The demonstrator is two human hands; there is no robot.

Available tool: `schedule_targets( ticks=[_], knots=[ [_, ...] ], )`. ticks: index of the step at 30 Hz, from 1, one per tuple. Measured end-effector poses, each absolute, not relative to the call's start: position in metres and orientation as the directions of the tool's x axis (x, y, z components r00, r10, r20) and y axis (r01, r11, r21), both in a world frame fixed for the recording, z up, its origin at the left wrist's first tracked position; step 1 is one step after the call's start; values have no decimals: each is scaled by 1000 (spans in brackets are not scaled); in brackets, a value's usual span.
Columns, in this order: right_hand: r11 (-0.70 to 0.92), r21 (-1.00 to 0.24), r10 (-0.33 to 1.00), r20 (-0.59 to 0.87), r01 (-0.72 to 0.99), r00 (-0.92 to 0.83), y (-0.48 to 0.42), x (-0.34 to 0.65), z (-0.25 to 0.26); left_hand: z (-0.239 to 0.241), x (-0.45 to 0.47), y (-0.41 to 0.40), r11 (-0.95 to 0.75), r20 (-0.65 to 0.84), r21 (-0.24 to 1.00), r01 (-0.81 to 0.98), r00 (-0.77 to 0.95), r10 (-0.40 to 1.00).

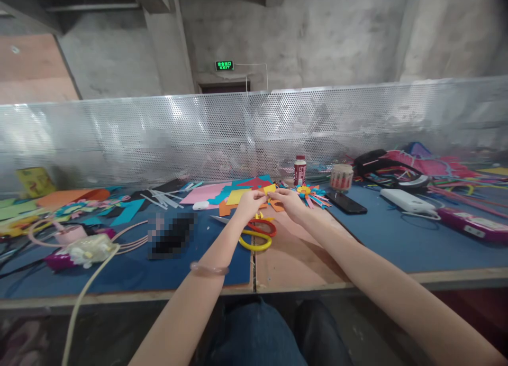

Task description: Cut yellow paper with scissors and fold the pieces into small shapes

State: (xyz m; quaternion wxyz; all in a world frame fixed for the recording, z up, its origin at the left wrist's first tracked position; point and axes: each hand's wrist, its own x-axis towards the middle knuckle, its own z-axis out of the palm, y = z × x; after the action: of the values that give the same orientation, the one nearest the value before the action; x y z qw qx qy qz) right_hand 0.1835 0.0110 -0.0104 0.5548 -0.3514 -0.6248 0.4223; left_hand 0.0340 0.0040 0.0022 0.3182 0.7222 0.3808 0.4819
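Observation:
My left hand [253,203] and my right hand [289,202] meet over the middle of the table, fingers pinched together. Between their fingertips is a small yellow paper piece [269,194]; its exact shape is too small to make out. Below the left hand lies a pair of scissors [257,245] with red and yellow handles, blades partly hidden behind my left wrist. Yellow paper [237,197], pink paper [204,192] and other coloured sheets spread behind the hands. Just right of my right hand rests a multicoloured paper flower [309,194].
A black phone [347,202], a woven cup-like container [341,177] and a small bottle [300,170] stand or lie to the right. Farther right are a white power bank [408,203] and a purple power strip [474,224]. Cables [133,241] cross the left side. A perforated metal screen [178,138] rises behind.

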Motion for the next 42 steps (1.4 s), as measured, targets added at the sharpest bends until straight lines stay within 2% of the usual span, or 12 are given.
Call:
schedule_targets(
  ticks=[18, 23, 29, 36, 42],
  knots=[
    [360, -928, 918, 371, -96, -142, 14, 183, -15, 3, 33, -1, -430, 386, 880, 203, 225, 895],
    [400, -916, 904, 400, -37, -151, 9, 183, -11, 7, 32, -5, -412, 385, 887, 207, 159, 909],
    [465, -870, 881, 437, 162, -179, 4, 186, -6, 12, 30, -8, -336, 339, 926, 172, 12, 941],
    [497, -849, 854, 441, 179, -276, 4, 186, -11, 9, 28, -5, -328, 330, 924, 194, 21, 944],
    [511, -833, 846, 445, 213, -292, 2, 183, -8, 7, 28, -3, -328, 333, 930, 168, -2, 943]
  ],
)
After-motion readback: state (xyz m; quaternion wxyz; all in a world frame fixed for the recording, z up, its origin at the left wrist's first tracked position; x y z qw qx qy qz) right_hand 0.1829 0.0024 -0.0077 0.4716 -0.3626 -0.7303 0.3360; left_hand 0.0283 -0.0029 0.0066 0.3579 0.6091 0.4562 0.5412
